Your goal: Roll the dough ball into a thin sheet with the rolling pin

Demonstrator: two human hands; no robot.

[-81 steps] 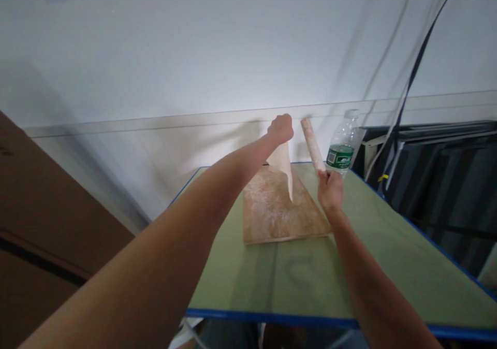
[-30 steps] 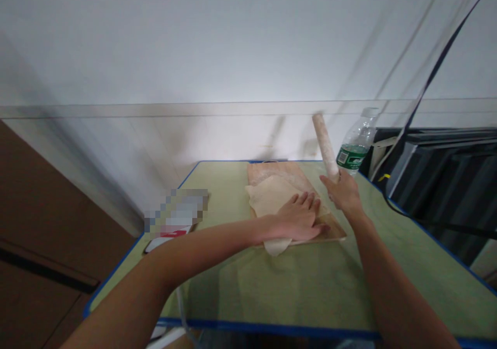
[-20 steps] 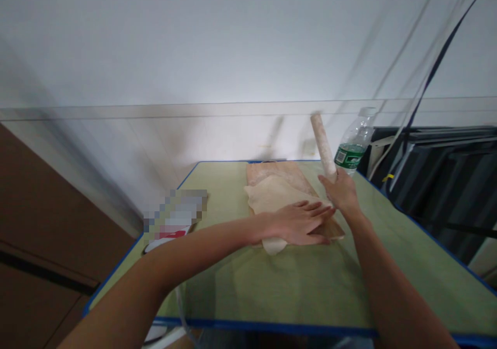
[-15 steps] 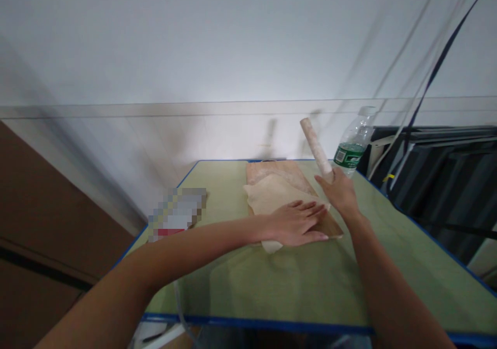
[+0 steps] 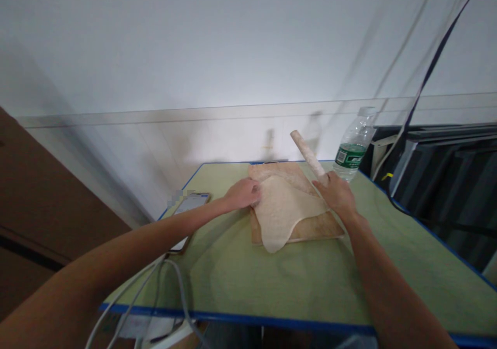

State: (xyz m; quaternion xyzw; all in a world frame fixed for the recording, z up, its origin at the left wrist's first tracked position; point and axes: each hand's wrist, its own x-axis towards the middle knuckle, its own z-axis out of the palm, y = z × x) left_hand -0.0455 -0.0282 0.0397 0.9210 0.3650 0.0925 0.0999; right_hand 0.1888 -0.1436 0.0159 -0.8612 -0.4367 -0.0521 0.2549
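A thin, uneven sheet of dough [image 5: 281,204] lies on a wooden board [image 5: 314,228]. Its lower lobe hangs past the board's near edge. My left hand [image 5: 244,193] is at the sheet's left edge, fingers curled and closed on the dough there. My right hand [image 5: 337,193] grips the lower end of a floured rolling pin [image 5: 308,155], which slants up and to the left beyond the board's right side. The sheet's right tip lies close to my right wrist.
A plastic bottle [image 5: 351,149] with a green label stands behind my right hand. On the left of the green table [image 5: 233,281] lies a phone [image 5: 192,201], partly behind my left forearm. White cables [image 5: 178,276] run over the near left edge. Dark folders [image 5: 450,178] stand at the right.
My left hand has lifted off the board's right side and moved left to the dough's left edge, its fingers now curled. The rolling pin has shifted slightly left and lower.
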